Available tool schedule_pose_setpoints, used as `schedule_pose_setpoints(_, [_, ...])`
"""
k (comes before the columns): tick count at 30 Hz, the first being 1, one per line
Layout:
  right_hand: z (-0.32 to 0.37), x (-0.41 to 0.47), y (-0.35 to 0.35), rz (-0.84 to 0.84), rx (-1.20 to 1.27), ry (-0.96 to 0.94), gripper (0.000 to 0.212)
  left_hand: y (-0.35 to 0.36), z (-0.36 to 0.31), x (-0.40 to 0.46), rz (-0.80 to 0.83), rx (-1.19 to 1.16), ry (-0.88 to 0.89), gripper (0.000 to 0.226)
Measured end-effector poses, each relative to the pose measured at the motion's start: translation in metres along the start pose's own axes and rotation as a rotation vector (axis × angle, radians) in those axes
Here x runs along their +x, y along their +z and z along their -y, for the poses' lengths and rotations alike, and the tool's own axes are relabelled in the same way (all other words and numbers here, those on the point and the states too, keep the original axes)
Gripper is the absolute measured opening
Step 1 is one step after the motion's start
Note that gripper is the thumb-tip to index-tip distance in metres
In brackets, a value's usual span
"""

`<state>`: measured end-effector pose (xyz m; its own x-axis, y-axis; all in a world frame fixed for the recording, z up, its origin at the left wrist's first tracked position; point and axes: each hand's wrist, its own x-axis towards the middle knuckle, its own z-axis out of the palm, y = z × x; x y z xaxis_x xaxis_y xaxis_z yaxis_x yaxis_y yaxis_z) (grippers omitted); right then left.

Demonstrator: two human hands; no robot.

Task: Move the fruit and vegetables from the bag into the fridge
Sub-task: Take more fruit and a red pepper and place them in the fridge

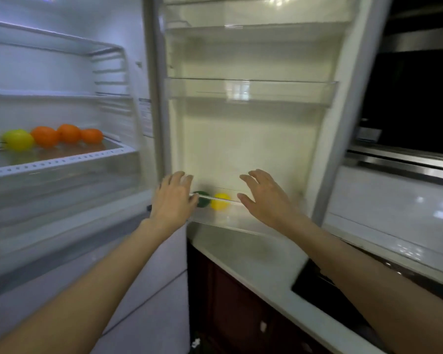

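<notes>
**Both hands at the lowest door bin of the open fridge**

The fridge (149,72) stands open, its inside lit pale blue-white, with the door (251,139) swung out to the right. On a glass shelf (62,164) in the main compartment, three orange fruits (68,135) sit in a row with a yellow-green fruit (17,139) just beside them at the left end. In the lowest door bin (223,221), seen through its clear wall, a dark green item (202,199) and a yellow fruit (220,201) lie side by side. The left hand (173,200) reaches to the bin's left end, fingers loosely extended and holding nothing. The right hand (264,195) hovers at the bin's right, fingers spread and empty. The upper door bins (251,89) are clear plastic. Below the door runs a pale countertop (253,254) over dark reddish cabinets (230,302); a glossy white surface (394,200) and a dark appliance (420,98) with steel trim fill the right side. The picture is motion-blurred.
</notes>
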<state>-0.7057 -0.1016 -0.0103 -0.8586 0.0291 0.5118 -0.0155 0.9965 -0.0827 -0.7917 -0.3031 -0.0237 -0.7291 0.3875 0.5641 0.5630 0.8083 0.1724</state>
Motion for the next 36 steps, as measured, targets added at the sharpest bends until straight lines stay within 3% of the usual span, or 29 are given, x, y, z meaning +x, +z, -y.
schedule_pose_setpoints(12, [-0.167,-0.245,-0.133,0.014,-0.159,0.361,0.05,0.039,-0.291,-0.071,0.107,-0.26,0.362,0.042])
schedule_pose_setpoints(26, [-0.284,-0.51,-0.264,-0.054,-0.359,0.977,0.05,0.065,-0.583,-0.157,0.295,-0.468,0.794,0.047])
schedule_pose_setpoints(36, [-0.369,-0.641,-0.346,-0.092,-0.563,1.268,0.049,0.094,-0.804,-0.203,0.388,-0.637,1.061,0.048])
